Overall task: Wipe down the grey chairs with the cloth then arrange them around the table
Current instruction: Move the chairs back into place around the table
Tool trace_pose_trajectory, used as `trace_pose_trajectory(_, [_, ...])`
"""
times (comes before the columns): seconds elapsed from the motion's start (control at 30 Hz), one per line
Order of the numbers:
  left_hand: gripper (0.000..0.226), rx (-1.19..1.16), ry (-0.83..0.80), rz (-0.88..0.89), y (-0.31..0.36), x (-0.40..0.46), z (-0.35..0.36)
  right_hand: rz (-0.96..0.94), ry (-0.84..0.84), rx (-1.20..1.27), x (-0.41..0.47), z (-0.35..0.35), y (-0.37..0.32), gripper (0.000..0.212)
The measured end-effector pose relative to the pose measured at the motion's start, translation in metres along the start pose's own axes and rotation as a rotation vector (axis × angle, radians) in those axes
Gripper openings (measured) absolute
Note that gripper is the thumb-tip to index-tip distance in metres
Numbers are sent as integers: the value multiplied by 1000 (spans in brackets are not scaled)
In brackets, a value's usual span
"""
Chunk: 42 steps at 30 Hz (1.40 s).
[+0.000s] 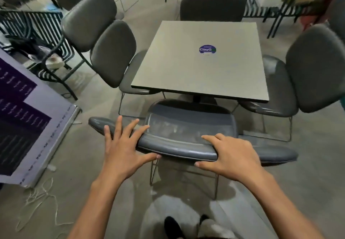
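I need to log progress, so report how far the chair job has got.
Looks done: chairs already sit at the table's left, far and right sides, seats tucked under. In hand: the left hand and right hand hold the near chair's backrest, its seat facing the table. Left: pushing it in. No cloth is visible, so wiping cannot be confirmed.

Left hand (123, 145) splayed, right hand (229, 152) curled.
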<state>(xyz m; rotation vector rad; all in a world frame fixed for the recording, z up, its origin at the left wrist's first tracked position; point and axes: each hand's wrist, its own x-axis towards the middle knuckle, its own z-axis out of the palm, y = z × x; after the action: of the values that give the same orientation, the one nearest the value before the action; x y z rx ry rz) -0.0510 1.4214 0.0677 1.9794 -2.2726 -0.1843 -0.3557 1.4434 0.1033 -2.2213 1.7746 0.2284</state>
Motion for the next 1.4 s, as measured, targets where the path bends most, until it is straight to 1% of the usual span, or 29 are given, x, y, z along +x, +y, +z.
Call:
trace_pose_trajectory(0.1, [99, -12, 64, 51, -5, 4, 3, 72, 24, 14, 0, 5, -2, 95])
trace_pose_trajectory(0.3, [94, 28, 132, 68, -6, 2, 7, 79, 98, -27, -2, 11, -3, 89])
trace_pose_trajectory(0.4, [91, 41, 120, 73, -5, 2, 8, 83, 114, -26, -2, 13, -3, 91])
trace_pose_trajectory(0.5, [89, 75, 121, 87, -8, 4, 8, 106, 110, -53, 1, 13, -4, 97])
trace_pose_trajectory(0.63, [90, 91, 152, 164, -14, 11, 6, 147, 130, -101, 6, 18, -5, 100])
trace_pose_trajectory(0.73, [94, 85, 129, 206, -20, 17, 2, 167, 155, -117, 6, 20, -5, 98])
trace_pose_trajectory(0.9, [96, 156, 107, 303, -23, 30, -5, 206, 182, -123, 5, 20, -7, 99])
trace_pose_trajectory(1.0, [100, 209, 76, 322, -20, 34, -8, 218, 198, -128, 3, 20, -7, 103])
trace_pose_trajectory(1.13, [104, 256, 19, 355, -16, 33, -10, 199, 202, -125, 2, 21, -6, 103])
trace_pose_trajectory(1.3, [106, 277, 4, 385, 12, 27, -5, 167, 179, -127, 2, 21, -4, 94])
trace_pose_trajectory(1.4, [103, 278, 34, 358, 29, 25, -2, 152, 193, -141, 1, 23, -4, 90])
